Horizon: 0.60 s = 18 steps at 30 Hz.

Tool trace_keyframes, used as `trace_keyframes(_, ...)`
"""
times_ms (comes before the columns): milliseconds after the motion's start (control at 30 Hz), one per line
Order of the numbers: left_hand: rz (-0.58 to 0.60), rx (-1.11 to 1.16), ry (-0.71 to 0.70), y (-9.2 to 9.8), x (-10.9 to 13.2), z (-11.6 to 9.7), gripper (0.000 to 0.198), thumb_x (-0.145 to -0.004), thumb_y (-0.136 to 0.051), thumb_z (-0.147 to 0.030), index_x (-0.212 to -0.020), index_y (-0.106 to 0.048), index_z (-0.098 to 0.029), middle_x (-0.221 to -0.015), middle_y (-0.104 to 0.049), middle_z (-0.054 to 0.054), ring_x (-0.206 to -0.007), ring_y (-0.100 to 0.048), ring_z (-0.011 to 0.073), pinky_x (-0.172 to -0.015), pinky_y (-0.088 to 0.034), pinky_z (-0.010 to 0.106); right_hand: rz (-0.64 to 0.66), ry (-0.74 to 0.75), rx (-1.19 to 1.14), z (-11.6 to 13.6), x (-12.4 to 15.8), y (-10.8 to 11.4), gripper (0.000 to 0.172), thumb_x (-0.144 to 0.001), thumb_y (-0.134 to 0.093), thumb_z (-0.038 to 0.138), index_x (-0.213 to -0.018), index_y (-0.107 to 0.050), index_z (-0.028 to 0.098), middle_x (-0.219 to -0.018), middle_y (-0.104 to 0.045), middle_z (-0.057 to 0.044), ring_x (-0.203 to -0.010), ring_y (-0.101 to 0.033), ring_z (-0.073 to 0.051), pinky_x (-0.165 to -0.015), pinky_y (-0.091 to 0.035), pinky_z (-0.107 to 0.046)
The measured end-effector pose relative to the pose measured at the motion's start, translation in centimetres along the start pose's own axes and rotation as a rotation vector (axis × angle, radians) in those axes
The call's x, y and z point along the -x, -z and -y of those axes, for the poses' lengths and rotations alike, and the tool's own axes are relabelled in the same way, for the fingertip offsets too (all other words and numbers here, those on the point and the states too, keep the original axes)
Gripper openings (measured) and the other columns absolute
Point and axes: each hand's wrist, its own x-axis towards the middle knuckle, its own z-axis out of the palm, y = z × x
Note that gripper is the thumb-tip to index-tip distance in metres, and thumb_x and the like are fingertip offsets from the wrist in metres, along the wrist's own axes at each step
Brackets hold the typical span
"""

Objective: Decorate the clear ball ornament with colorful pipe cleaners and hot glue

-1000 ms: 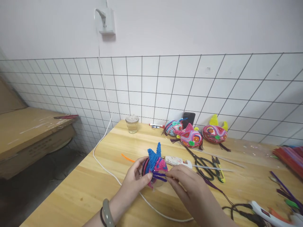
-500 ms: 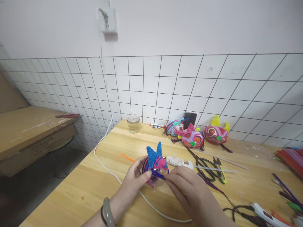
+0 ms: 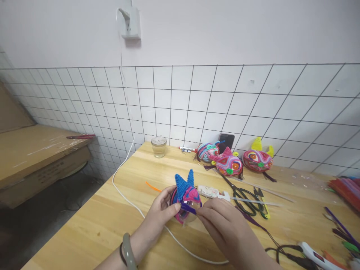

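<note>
A: What are the hands holding?

B: A clear round ball (image 3: 193, 215), partly covered in pink, blue and dark fuzzy cord, with two pointed bright-blue ears on top; it is held just above the pale wooden table (image 3: 112, 228); the left hand (image 3: 164, 208) grasps its left side, thumb in front; the right hand (image 3: 225, 221) pinches the far end of a fuzzy purple strip (image 3: 188, 207) between thumb and fingertips.

A: What differs from a second ago?

B: The strip showed then as two separate strands; now they lie together as one band across the front of the ball; both hands keep their grip; the view has shifted slightly.

A: And around them?

B: A white, marked plastic tool (image 3: 209, 192) lies just behind the ball; black-handled scissors (image 3: 244, 198) and yellow-handled snips (image 3: 264, 210) rest beyond the right hand; three striped, decorated balls (image 3: 229, 165) sit near the wall, a dark phone (image 3: 227, 143) behind them; a glass of pale liquid (image 3: 159, 148) stands to their left.

A: Anything in the way?

B: A white cable (image 3: 113, 180) runs beneath the left wrist; the left hand hides part of the ball.
</note>
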Motion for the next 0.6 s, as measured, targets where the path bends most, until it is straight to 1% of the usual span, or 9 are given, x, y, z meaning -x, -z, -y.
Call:
trace_keyframes(100, 0.008, 0.03, 0.036, -0.02, 0.08, -0.04, 0.04, -0.073, -0.07, -0.024, -0.112, -0.064, -0.02, -0.115, -0.067, 0.01, -0.108, -0.056, 0.0266, -0.095, -0.041, 0.039, 0.025, -0.018, -0.023, -0.07, 0.1, -0.09, 0.021, -0.094, -0.043, 0.012, -0.091, -0.063, 0.019, -0.077, -0.067, -0.005, -0.068, -0.061, -0.016, -0.061, -0.047, -0.027)
trace_keyframes(200, 0.015, 0.061, 0.095, -0.15, 0.05, -0.2, 0.042, -0.07, -0.072, -0.023, -0.111, -0.065, -0.018, -0.112, -0.067, 0.01, -0.095, -0.06, 0.0239, -0.094, -0.041, 0.039, 0.026, -0.01, -0.02, -0.17, 0.17, -0.21, 0.022, -0.095, -0.041, 0.011, -0.093, -0.061, 0.019, -0.076, -0.067, -0.005, -0.067, -0.06, -0.016, -0.06, -0.045, -0.028)
trace_keyframes(267, 0.024, 0.078, 0.123, -0.24, 0.01, -0.33, 0.042, -0.069, -0.072, -0.022, -0.11, -0.064, -0.017, -0.11, -0.067, 0.01, -0.091, -0.061, 0.023, -0.093, -0.042, 0.039, 0.027, 0.002, -0.017, -0.18, 0.2, -0.28, 0.022, -0.095, -0.04, 0.012, -0.094, -0.061, 0.019, -0.076, -0.066, -0.005, -0.066, -0.059, -0.017, -0.058, -0.045, -0.028)
trace_keyframes(333, 0.038, 0.094, 0.13, -0.29, 0.02, -0.43, 0.042, -0.069, -0.071, -0.021, -0.11, -0.064, -0.016, -0.108, -0.067, 0.01, -0.092, -0.06, 0.0232, -0.091, -0.042, 0.038, 0.027, 0.008, -0.022, -0.16, 0.23, -0.36, 0.022, -0.095, -0.04, 0.013, -0.094, -0.061, 0.019, -0.075, -0.066, -0.005, -0.065, -0.059, -0.017, -0.058, -0.044, -0.028)
trace_keyframes(400, 0.051, 0.108, 0.133, -0.28, 0.09, -0.48, 0.041, -0.071, -0.069, -0.02, -0.112, -0.063, -0.016, -0.109, -0.066, 0.011, -0.098, -0.059, 0.0245, -0.089, -0.044, 0.037, 0.019, 0.018, -0.017, -0.17, 0.29, -0.49, 0.019, -0.095, -0.043, 0.016, -0.094, -0.061, 0.018, -0.076, -0.066, -0.006, -0.066, -0.059, -0.018, -0.058, -0.044, -0.029)
trace_keyframes(467, 0.062, 0.116, 0.151, -0.21, 0.16, -0.5, 0.04, -0.074, -0.066, -0.018, -0.113, -0.061, -0.016, -0.11, -0.065, 0.011, -0.1, -0.058, 0.0248, -0.084, -0.046, 0.036, 0.002, 0.034, 0.007, -0.22, 0.35, -0.68, 0.015, -0.095, -0.046, 0.02, -0.095, -0.062, 0.017, -0.077, -0.067, -0.006, -0.068, -0.059, -0.018, -0.059, -0.045, -0.03)
trace_keyframes(500, 0.071, 0.119, 0.167, -0.18, 0.17, -0.5, 0.039, -0.075, -0.064, -0.017, -0.114, -0.06, -0.016, -0.109, -0.065, 0.011, -0.097, -0.059, 0.024, -0.08, -0.048, 0.036, -0.001, 0.042, 0.025, -0.26, 0.37, -0.76, 0.015, -0.094, -0.048, 0.021, -0.095, -0.062, 0.017, -0.077, -0.067, -0.006, -0.067, -0.06, -0.019, -0.059, -0.044, -0.03)
trace_keyframes(600, 0.102, 0.132, 0.227, -0.1, 0.17, -0.49, 0.036, -0.078, -0.06, -0.016, -0.114, -0.06, -0.017, -0.105, -0.066, 0.01, -0.082, -0.061, 0.0192, -0.07, -0.05, 0.033, -0.005, 0.068, 0.087, -0.37, 0.37, -0.91, 0.017, -0.095, -0.047, 0.022, -0.09, -0.062, 0.017, -0.074, -0.067, -0.006, -0.064, -0.059, -0.018, -0.058, -0.043, -0.03)
